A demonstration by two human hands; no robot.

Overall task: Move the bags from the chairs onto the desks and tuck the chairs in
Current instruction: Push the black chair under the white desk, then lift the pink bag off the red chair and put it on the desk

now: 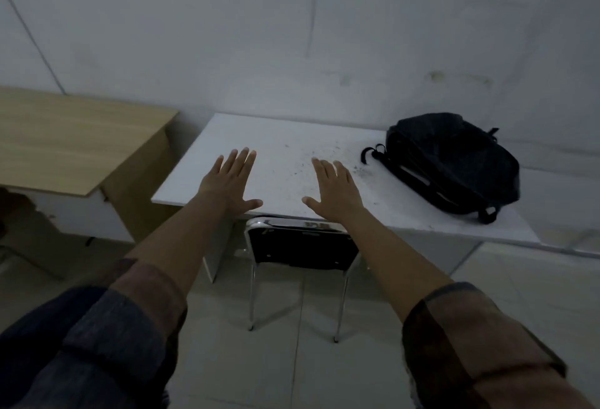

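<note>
A black backpack (454,162) is seen lying on its side on the right part of the white tabletop (282,149), its straps trailing toward the middle and the front edge. Dark specks are scattered over the tabletop between the backpack and the hands. A chair (302,246) with a black backrest and chrome legs is pushed in under the front edge, only its back and rear legs being visible. The left hand (230,181) and the right hand (337,191) are held out flat above the front edge, palms down, fingers straight and spread; each grip is released and nothing is grasped. A wooden tabletop (71,139) stands just beside to the left. Both are set against a pale wall (292,35), on a light tiled floor (292,360); the room is dim.
</note>
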